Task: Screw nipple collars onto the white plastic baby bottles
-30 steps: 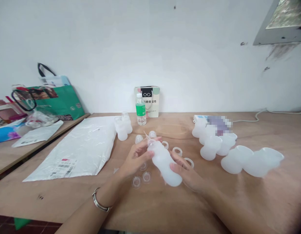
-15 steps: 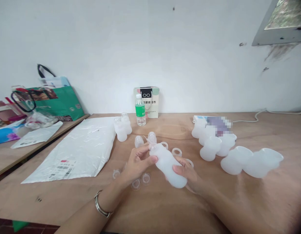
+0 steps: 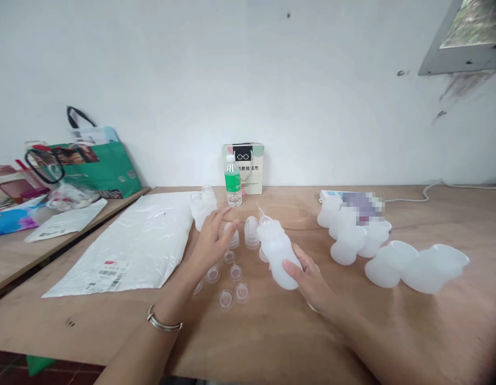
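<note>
My right hand (image 3: 312, 280) is wrapped round a frosted white baby bottle (image 3: 280, 256), held tilted with its clear nipple end up and to the left. My left hand (image 3: 213, 240) is off the bottle, its fingers apart over a clear dome cap (image 3: 233, 235); whether they touch it I cannot tell. Just right of that cap stands another dome cap (image 3: 251, 233). Several clear nipples (image 3: 235, 271) lie on the table near my left wrist. Behind my left hand stand capped bottles (image 3: 203, 200), partly hidden by it.
Several open frosted bottle bodies (image 3: 392, 264) stand at the right, by a box (image 3: 332, 194). A water bottle (image 3: 233, 182) and a paper bag (image 3: 253, 166) stand at the back. A white plastic mailer (image 3: 131, 240) lies left; a green bag (image 3: 119, 171) sits beyond.
My left hand has let go of the bottle's top and moved left and up to the dome cap. My right hand has shifted the bottle slightly up, still gripping it.
</note>
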Demonstrator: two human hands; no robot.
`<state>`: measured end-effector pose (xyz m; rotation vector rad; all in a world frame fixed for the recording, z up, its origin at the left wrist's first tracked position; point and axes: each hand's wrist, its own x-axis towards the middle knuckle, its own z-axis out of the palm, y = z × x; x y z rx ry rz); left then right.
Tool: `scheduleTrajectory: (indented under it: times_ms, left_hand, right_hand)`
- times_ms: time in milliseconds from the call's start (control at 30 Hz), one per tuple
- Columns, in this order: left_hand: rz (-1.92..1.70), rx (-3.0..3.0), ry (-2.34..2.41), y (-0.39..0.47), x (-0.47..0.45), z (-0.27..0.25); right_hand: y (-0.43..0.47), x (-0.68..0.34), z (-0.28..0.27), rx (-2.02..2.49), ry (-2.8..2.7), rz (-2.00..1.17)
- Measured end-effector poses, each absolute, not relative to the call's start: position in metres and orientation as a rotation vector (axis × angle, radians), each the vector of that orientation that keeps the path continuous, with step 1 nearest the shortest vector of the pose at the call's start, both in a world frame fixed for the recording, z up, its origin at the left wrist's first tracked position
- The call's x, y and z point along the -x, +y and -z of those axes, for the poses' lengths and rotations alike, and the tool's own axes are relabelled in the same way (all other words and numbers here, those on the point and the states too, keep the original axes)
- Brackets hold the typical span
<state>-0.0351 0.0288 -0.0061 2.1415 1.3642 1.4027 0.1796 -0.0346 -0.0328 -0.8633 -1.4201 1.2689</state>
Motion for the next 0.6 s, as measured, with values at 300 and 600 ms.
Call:
scheduleTrajectory:
  times_ms: [300,600]
  left_hand:
    - [-1.461,-2.159,1.593,0.040,0.046,0.008]
    - [-1.829,-1.764,0.887,0.006,0.028,-0.018]
  right_hand:
    - [-0.033,-0.182,0.031,1.162,-1.586,-0.958]
    - [-0.033,-0.183,0.027,1.214,-1.698,-0.810]
